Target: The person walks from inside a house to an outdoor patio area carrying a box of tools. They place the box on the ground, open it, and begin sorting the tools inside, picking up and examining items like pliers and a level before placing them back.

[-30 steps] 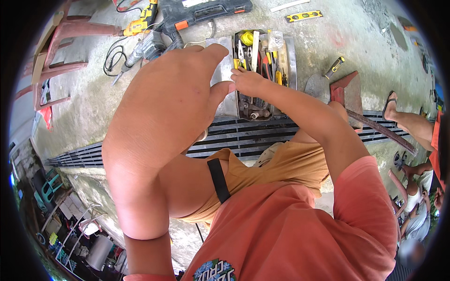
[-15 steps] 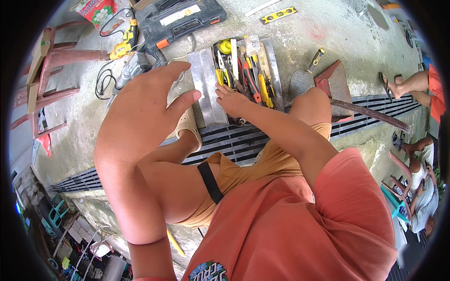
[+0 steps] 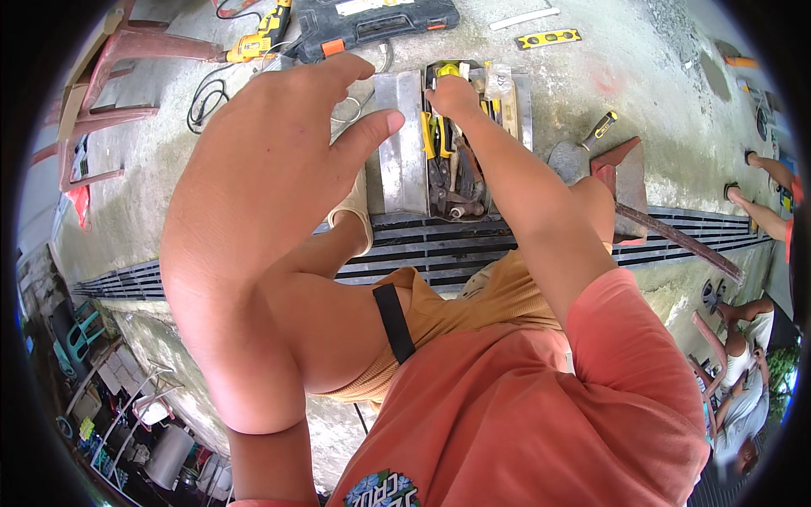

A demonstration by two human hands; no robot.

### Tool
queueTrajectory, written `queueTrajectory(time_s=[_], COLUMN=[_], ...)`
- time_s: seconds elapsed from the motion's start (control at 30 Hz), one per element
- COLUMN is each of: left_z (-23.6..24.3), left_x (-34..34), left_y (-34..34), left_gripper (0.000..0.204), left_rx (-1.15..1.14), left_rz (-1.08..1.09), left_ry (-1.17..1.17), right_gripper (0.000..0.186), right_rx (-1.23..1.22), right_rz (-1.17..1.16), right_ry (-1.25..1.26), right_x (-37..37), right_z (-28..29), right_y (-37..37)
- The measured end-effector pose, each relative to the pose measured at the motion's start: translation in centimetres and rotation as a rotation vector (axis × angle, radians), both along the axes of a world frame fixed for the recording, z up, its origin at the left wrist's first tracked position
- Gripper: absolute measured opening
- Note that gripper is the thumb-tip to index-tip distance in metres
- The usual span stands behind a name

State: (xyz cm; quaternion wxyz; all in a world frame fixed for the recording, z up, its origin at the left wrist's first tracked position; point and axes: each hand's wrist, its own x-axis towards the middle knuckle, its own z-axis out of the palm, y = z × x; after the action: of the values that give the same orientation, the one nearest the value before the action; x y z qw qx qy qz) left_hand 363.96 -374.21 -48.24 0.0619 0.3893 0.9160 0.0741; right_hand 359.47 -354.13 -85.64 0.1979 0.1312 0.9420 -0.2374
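My left hand (image 3: 262, 160) hangs in the air close to the camera, thumb and fingers spread, holding nothing. My right hand (image 3: 456, 97) reaches into the far part of an open metal toolbox (image 3: 401, 156), its fingers bent down among the tools. What those fingers grip is mostly hidden; a small white end shows beside them. Just beyond the hand lies a yellow tape measure (image 3: 449, 69). Yellow-handled cutters (image 3: 438, 135) sit at the box's left side. Rusty metal tools (image 3: 460, 182) fill its near end.
A black tool case (image 3: 380, 25), yellow drill (image 3: 262, 38) and yellow level (image 3: 548, 39) lie beyond the box. Right of it are a yellow-black handled trowel (image 3: 600, 131) and a long-handled shovel (image 3: 629, 169). A floor grate (image 3: 422, 253) runs nearby. Another person's legs (image 3: 764, 211) show far right.
My right hand has moved from the near left of the toolbox to its far end, and its fingers have bent inward. The left hand stays spread. The whole view has shifted.
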Motion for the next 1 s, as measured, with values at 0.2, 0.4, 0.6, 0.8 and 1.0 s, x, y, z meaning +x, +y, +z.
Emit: queueTrajectory(time_s=[0.2, 0.4, 0.6, 0.8, 1.0], left_z=[0.3, -0.2, -0.2, -0.1, 0.7], left_x=[1.4, 0.5, 0.4, 0.5, 0.7], left_y=[-1.5, -0.4, -0.5, 1.2, 2.7], left_gripper=[0.046, 0.048, 0.046, 0.046, 0.048], left_rx=[0.007, -0.060, -0.054, -0.072, -0.056], left_rz=[0.008, 0.263, 0.244, 0.219, 0.205], left_ry=[0.092, -0.154, -0.153, -0.215, -0.193], right_gripper=[0.048, 0.050, 0.043, 0.055, 0.048], right_rx=[0.010, -0.027, -0.084, -0.300, -0.212], right_rz=[-0.025, -0.061, 0.048, -0.023, 0.007], right_ry=[0.015, 0.129, -0.206, -0.212, -0.120], right_x=[2.2, 2.2, 11.1, 18.0, 17.3], right_z=[-0.5, -0.1, 0.8, 3.6, 3.9], right_y=[-1.0, -0.1, 1.1, 0.9, 3.8])
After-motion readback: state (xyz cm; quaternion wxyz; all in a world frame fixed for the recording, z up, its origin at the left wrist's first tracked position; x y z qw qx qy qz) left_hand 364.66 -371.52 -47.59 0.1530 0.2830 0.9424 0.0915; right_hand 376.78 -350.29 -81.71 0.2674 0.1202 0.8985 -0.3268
